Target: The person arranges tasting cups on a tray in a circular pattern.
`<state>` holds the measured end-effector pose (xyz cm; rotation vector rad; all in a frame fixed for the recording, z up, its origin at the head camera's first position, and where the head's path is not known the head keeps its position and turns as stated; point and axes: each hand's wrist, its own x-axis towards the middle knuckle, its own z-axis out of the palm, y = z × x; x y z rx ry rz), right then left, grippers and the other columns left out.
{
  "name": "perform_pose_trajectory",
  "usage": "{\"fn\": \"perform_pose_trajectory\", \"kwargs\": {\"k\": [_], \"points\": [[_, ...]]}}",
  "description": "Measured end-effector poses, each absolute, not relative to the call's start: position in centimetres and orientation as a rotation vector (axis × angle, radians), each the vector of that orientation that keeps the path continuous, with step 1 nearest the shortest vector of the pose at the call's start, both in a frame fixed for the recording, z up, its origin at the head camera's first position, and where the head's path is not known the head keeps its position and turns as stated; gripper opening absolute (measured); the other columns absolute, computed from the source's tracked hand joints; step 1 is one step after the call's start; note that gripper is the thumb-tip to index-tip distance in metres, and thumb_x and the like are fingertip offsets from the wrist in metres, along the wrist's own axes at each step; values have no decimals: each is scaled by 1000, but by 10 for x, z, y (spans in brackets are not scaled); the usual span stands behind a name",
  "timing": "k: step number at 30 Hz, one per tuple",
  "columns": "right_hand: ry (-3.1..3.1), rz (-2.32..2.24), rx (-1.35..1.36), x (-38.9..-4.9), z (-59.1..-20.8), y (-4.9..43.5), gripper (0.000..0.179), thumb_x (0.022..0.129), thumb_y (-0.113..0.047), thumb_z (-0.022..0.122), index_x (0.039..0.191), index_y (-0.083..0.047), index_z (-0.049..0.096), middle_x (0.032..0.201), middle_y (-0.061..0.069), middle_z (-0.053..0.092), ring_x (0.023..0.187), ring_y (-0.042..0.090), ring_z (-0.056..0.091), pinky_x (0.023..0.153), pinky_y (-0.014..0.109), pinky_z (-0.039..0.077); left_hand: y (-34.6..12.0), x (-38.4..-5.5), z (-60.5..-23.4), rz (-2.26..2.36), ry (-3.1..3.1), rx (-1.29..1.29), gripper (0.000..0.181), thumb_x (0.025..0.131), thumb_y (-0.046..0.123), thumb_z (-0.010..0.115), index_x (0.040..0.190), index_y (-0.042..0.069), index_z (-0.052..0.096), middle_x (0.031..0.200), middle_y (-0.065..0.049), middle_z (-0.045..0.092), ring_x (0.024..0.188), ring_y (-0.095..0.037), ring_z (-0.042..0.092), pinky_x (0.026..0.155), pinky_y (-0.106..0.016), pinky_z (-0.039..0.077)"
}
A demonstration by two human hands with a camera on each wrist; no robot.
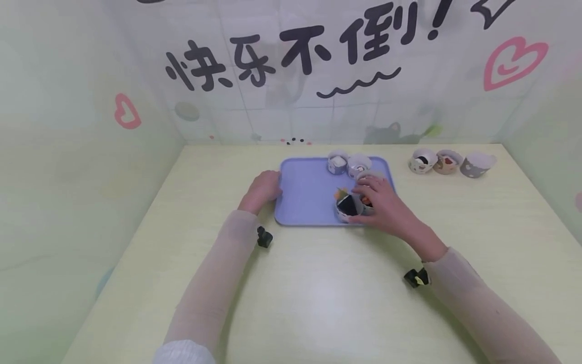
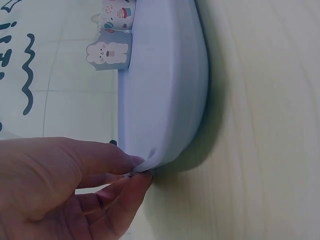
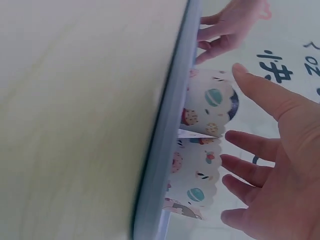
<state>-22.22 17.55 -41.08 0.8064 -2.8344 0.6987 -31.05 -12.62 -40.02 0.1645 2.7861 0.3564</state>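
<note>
Left hand (image 1: 265, 187): left of centre; I see it clamped on the rim of the blue tray (image 1: 304, 192).
Blue tray: mid-frame, on the table (image 1: 318, 283).
Back cups (image 1: 337, 166): tray's upper right.
Wedge cup (image 1: 342, 216): tray's lower right, dark wedge (image 1: 347, 205) inside.
Right hand (image 1: 383, 205): right of centre, digits apart beside the wedge cup; I cannot tell whether they touch it.
Three more cups (image 1: 445, 168): frame's upper right.

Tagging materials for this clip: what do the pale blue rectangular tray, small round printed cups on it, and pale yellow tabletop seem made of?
Pale blue tray: probably plastic, satin; even colour, smoothly rounded rim. Printed cups: likely paper or thin card, fairly matte, given the thin scalloped edges. Pale yellow tabletop: wood or printed laminate, unclear which; faint grain and soft sheen show.
</note>
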Motion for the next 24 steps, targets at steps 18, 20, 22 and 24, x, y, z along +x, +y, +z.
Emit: {"fn": "perform_pose_trajectory", "kwargs": {"k": [18,20,22,24], "points": [[-2833,1082,430,-212,-381,220,58,90,-25,75,136,3,53,138,26,54,129,43,50,110,59,42,-129,-309,-402,375,2812,198,50,95,5,56,143,-5,47,134,-21,59,106,-30,59,95,-40,53],[-2828,1096,401,-212,-380,225,58,90,-26,75,136,3,53,138,27,54,127,45,51,109,59,43,-129,-309,-402,386,2816,197,49,95,4,56,142,-5,48,132,-21,60,105,-30,59,95,-40,53],[-2823,1109,373,-212,-381,230,59,91,-28,74,136,3,52,138,27,54,127,46,52,108,59,44,-129,-309,-402,395,2818,194,49,95,4,56,142,-5,48,131,-20,60,105,-29,59,96,-40,53],[-2818,1126,345,-212,-381,235,61,90,-30,75,136,2,52,139,26,55,127,46,53,108,59,44,-129,-309,-402,407,2817,188,48,95,3,55,142,-4,48,131,-20,60,104,-29,58,96,-40,53]]}}
